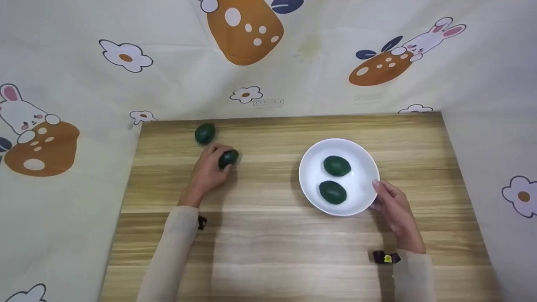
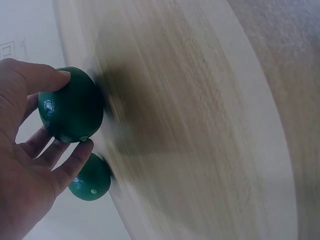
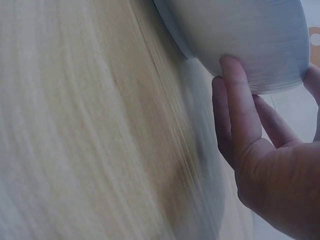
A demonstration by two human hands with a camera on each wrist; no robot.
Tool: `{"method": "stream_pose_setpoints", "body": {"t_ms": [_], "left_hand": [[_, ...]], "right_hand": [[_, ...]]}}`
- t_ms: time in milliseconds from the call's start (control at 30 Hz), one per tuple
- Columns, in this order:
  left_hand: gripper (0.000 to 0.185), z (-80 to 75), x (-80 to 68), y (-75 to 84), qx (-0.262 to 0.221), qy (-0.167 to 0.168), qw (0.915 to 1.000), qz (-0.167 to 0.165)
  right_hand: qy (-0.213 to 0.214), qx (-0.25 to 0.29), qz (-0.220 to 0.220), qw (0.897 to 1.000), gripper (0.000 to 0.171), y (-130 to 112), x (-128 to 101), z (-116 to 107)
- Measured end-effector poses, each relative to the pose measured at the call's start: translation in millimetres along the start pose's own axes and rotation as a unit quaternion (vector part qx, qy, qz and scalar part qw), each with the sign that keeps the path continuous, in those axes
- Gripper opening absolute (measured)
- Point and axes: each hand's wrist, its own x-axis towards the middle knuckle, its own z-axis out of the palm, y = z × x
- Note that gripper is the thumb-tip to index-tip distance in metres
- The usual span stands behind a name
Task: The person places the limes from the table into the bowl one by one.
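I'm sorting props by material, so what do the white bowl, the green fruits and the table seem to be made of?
The white bowl looks like glazed ceramic or melamine: smooth, evenly white, faintly glossy. The green fruit gripped by the left hand looks like plastic: uniform dark green with small sharp highlights. The table shows a pale wood grain in stripes, possibly laminate.

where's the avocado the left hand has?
Head view: the held avocado sits on the table's left-rear part, gripped by the left hand, just in front of the loose avocado.
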Motion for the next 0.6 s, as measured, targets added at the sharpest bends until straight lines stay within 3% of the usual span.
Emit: {"method": "stream_pose_setpoints", "body": {"t_ms": [600], "left_hand": [[0.045, 5.3, -6.0, 2.6, -0.010, 0.001, 0.9999, 0.012]], "right_hand": [[-0.007, -0.010, -0.001, 1.000, 0.023, 0.4, -1.1, -1.6]]}}
